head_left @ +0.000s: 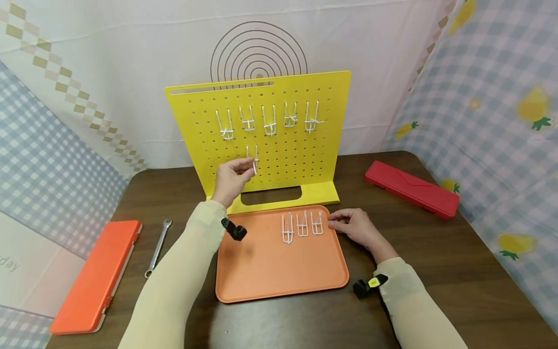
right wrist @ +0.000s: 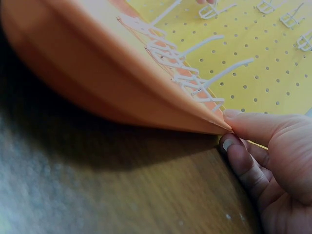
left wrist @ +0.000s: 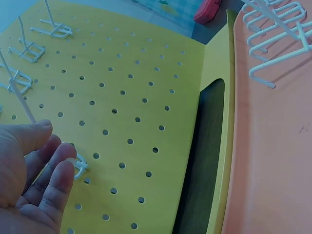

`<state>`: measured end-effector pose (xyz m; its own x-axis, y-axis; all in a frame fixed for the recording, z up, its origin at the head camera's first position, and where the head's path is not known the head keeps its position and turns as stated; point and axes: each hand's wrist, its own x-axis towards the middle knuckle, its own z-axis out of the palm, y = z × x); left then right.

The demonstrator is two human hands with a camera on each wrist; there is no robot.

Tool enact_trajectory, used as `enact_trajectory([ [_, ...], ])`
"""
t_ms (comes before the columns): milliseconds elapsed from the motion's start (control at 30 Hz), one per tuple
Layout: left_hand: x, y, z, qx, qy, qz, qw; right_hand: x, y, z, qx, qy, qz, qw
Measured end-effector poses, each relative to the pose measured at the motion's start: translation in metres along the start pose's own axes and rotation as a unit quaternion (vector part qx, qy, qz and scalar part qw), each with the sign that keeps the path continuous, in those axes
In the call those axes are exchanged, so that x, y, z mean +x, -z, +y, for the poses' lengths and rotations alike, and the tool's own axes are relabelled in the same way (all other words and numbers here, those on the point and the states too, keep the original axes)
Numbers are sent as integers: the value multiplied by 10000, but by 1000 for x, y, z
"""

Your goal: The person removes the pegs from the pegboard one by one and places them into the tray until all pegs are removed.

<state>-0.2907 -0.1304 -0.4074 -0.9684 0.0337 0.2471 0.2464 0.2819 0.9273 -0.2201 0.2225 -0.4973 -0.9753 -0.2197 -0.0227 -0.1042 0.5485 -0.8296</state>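
Observation:
My left hand [head_left: 233, 179] is at the lower middle of a yellow pegboard [head_left: 301, 145]. Its thumb and fingers pinch a white wire pegboard hook [head_left: 256, 151] against the board; in the left wrist view, part of that hook [left wrist: 82, 165] shows behind the fingertips. Whether its ends sit in the holes is hidden. My right hand [head_left: 355, 225] grips the far right corner of an orange tray [head_left: 279, 276], thumb above and fingers below the rim in the right wrist view. Beside that hand, three similar hooks [head_left: 302, 225] lie in a row on the tray.
Several white hooks [head_left: 270, 127] hang in a row across the board's upper part. An orange-red case [head_left: 98, 276] and a wrench [head_left: 159, 248] lie at the left of the wooden table [head_left: 440, 261]. A red case [head_left: 411, 189] lies at the back right.

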Motion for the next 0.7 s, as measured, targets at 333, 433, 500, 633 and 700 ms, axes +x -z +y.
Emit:
enact_trajectory([
  [333, 0, -4, -1, -267, -72, -50, 9996, 0, -1, 2, -33, -36, -7, 10000],
  [433, 0, -4, -1, -283, -78, -37, 9996, 0, -1, 2, -22, -26, 9, 10000],
  [500, 0, -4, -1, -276, -98, -24, 9996, 0, -1, 2, -13, -10, 14, 10000],
  [633, 1, -5, -1, -317, -89, 13, 9995, 0, -1, 2, 16, 12, 12, 10000],
  [700, 1, -5, -1, -384, -71, 22, 9992, 0, -1, 2, 27, 12, 10, 10000],
])
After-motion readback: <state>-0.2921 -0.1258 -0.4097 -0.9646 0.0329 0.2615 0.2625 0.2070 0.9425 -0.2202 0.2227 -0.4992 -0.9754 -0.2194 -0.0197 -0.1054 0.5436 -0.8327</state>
